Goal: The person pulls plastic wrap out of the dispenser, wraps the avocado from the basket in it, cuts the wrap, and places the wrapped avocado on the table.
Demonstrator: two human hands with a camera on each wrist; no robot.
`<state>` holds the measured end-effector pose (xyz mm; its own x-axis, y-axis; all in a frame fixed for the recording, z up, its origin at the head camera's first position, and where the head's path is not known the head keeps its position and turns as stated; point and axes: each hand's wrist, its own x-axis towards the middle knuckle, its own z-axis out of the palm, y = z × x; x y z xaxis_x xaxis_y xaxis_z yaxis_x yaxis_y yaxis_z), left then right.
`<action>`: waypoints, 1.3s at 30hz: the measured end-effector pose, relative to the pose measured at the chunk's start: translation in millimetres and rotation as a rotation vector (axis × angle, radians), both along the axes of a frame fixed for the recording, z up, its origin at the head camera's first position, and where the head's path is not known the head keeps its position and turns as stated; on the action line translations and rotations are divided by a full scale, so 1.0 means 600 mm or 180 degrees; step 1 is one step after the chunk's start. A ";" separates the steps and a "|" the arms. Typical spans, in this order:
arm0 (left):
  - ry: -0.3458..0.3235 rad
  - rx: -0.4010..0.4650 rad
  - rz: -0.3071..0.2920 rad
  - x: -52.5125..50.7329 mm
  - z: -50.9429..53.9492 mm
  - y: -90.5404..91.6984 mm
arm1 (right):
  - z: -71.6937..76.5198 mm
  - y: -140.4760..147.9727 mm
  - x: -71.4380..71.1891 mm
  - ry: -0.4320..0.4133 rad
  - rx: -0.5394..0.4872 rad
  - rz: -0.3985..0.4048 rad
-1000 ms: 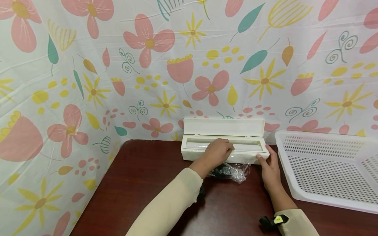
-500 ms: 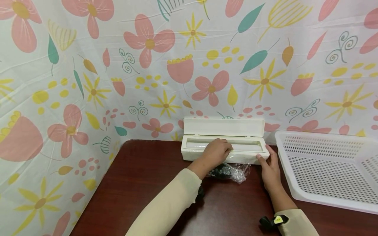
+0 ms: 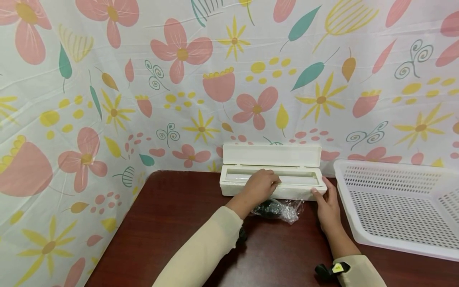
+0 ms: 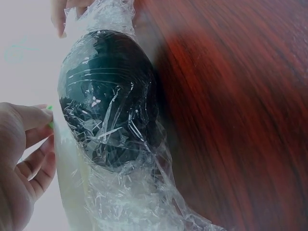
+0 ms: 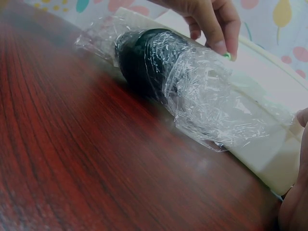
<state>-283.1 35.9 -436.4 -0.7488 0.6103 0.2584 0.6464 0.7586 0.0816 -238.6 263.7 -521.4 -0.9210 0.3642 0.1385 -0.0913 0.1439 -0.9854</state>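
A flowered cloth (image 3: 215, 44) hangs behind the box (image 3: 234, 189), and a dark red table (image 3: 179, 215) is under it. Just to the right of the box is a white basket (image 3: 347, 203). The box is long and pale; its lid (image 3: 271, 155) stands raised at the back, and a white roll (image 3: 299, 180) lies inside. The right hand (image 3: 328, 208) holds the right end of the box, with the thumb on its front edge. The left hand (image 3: 259, 185) is over the front edge of the box, slightly more to the left than one second ago. In front of the box lies a dark round thing (image 4: 108, 96), wrapped in crumpled clear film (image 5: 197, 96), which reaches the box. Smallest is a green piece (image 5: 227, 56) on the box, pinched by the left hand; its small shift suggests work along the edge, but I cannot tell if the film is parted.
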 end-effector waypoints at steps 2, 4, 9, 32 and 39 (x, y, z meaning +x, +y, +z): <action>0.0014 -0.0006 0.0006 0.000 -0.001 -0.001 | 0.000 0.000 0.000 0.0008 0.0000 0.0008; 0.0036 -0.0011 0.0005 0.000 0.000 -0.002 | 0.000 -0.001 0.001 0.0017 0.0011 0.0012; 0.0058 0.0009 -0.0005 0.002 0.002 -0.005 | -0.002 -0.001 0.000 0.0020 0.0000 -0.0003; 0.0073 0.0106 -0.0080 -0.009 -0.009 -0.013 | -0.006 0.003 -0.008 0.0086 -0.0196 0.0033; 0.0045 0.0122 -0.0091 -0.007 -0.007 -0.018 | -0.004 0.003 -0.006 0.0026 -0.0104 0.0006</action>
<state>-287.5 25.1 -440.8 -0.7274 0.6208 0.2924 0.6690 0.7364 0.1009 -242.5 265.4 -523.6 -0.9206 0.3669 0.1340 -0.0995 0.1114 -0.9888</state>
